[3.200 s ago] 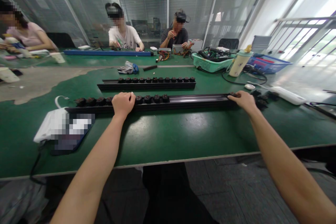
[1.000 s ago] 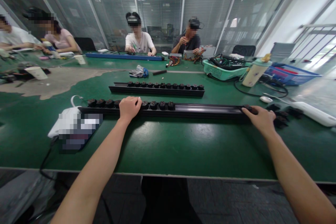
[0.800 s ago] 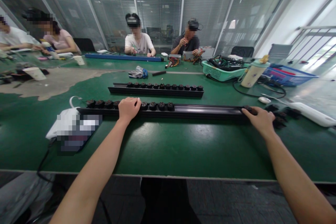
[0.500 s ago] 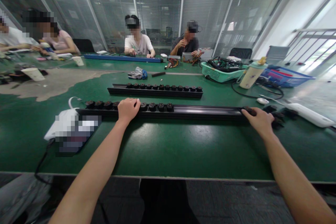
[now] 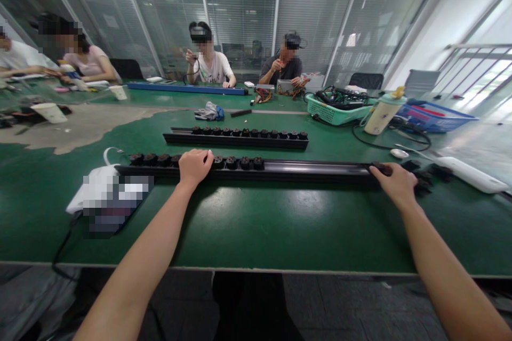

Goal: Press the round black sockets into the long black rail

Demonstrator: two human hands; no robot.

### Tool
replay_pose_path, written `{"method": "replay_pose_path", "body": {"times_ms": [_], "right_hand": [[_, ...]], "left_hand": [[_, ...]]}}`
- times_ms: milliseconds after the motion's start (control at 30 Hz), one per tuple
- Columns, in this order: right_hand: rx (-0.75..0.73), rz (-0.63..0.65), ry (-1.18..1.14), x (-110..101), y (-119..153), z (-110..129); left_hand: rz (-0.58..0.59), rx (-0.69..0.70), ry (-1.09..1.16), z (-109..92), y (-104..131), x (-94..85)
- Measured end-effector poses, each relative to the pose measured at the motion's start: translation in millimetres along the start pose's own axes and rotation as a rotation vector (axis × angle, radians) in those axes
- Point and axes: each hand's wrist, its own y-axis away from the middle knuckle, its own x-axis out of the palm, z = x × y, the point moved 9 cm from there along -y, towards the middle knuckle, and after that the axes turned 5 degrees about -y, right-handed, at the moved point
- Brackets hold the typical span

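Observation:
In front of me a long black metal channel (image 5: 316,169) lies across the table, its left part filled with a row of black socket modules (image 5: 245,162) and its right part bare inside. My left hand (image 5: 195,167) is closed around the channel among the modules, covering some of them. At the channel's right end, my right hand (image 5: 396,181) pinches a dark socket module (image 5: 382,168), partly hidden by the fingers. Several loose black modules (image 5: 424,180) lie just past that hand.
Behind stands a second black channel (image 5: 240,140) with modules. A green basket (image 5: 334,113) of cables, a bottle (image 5: 382,114), a blue basket (image 5: 444,117) and a white power strip (image 5: 474,175) are at right. A white device (image 5: 94,189) and phone (image 5: 124,208) lie left. Co-workers sit opposite.
My hands and the channel stay practically in place. Across the table, a co-worker in white has raised one hand from the blue bar towards the head.

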Motion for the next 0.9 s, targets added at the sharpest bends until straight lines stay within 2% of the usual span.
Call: {"method": "replay_pose_path", "body": {"times_ms": [567, 900], "right_hand": [[-0.024, -0.051, 0.004, 10, -8, -15], [-0.035, -0.029, 0.009, 4, -4, -10]], "left_hand": [[0.001, 0.008, -0.013, 2, -1, 4.3], [-0.013, 0.019, -0.023, 1, 0, 3.3]]}}
